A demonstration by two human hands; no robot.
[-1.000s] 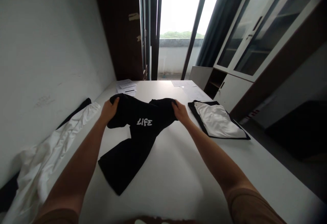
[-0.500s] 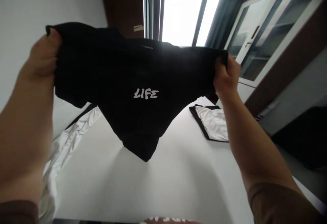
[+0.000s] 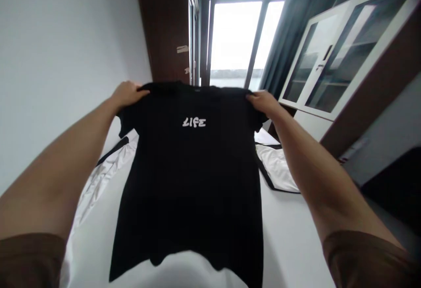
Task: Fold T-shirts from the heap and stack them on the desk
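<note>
A black T-shirt (image 3: 197, 174) hangs spread out in front of me, its neckline at the top and its hem toward me. White lettering crosses its chest. My left hand (image 3: 128, 94) is closed on the shirt's left shoulder, and my right hand (image 3: 263, 103) pinches the right shoulder. Short sleeves droop outside each hand. The lower hem is wavy and reaches low over the white table (image 3: 292, 226); whether it touches the surface I cannot tell.
White crumpled fabric with a black edge (image 3: 98, 187) lies along the table's left side. To the right is a folded white and black cloth (image 3: 278, 167). A glass-doored cabinet (image 3: 329, 55) stands at the right, and a window (image 3: 237, 38) is at the back.
Both hands have moved farther away and closer together, from the sleeve ends to the shoulders. The shirt, bunched into a point before, now hangs opened to full length toward me.
</note>
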